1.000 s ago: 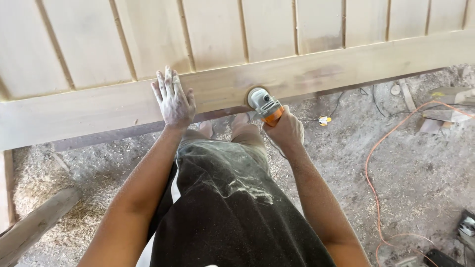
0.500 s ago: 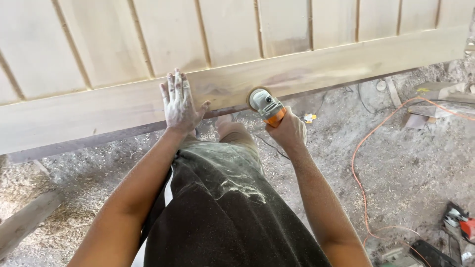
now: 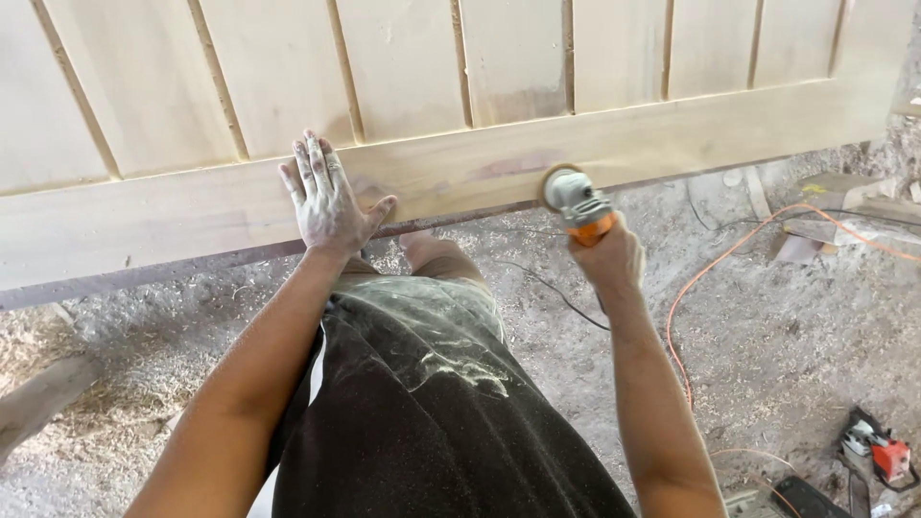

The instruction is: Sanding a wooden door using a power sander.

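Grinder (image 3: 574, 203), grey with an orange body, sits at centre right of the frame, its disc against the lower edge of the wooden panel (image 3: 480, 168). The right hand (image 3: 611, 257) is closed fully around its handle, arm stretched forward. The left hand (image 3: 326, 200) (white with dust) lies flat, fingers spread, on the panel, holding nothing.

An orange cable (image 3: 686, 317) is snaking across the dusty floor (image 3: 796, 326), sawdust (image 3: 86, 403) is piling at the left beside a timber beam (image 3: 38, 398), and a red power tool (image 3: 878, 451) is lying at the lower right, near wood offcuts (image 3: 835, 206)
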